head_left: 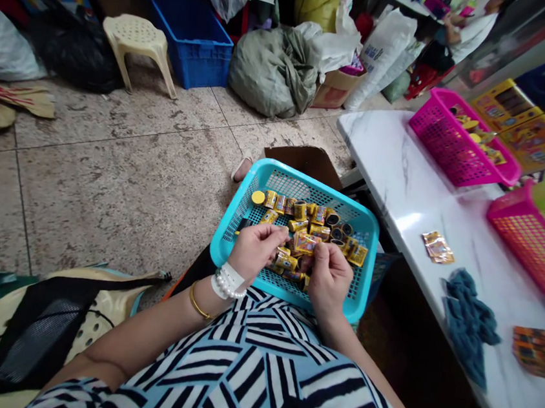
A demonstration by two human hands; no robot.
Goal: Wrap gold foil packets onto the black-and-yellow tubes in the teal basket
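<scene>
A turquoise plastic basket (287, 294) rests on my lap. Inside lie several small yellow cylinders (299, 211) with printed wrapping, some showing dark round ends, and a yellow round cap (258, 197). Over them my right hand (331, 278) pinches the right end of a small yellow printed label (305, 242). My left hand (257, 249) is closed, thumb and finger together, just beside the label's left end; whatever sits between those fingertips is too small to make out.
To the right stands a marble-patterned table (393, 171) with a pink basket (446, 147), a pile of labels (438, 247), a dark teal cloth (469, 322) and orange printed packs (540, 352). A cardboard box (306, 159) is behind my basket. Stool (137, 37), blue crate (197, 60) and sacks (271, 71) stand beyond.
</scene>
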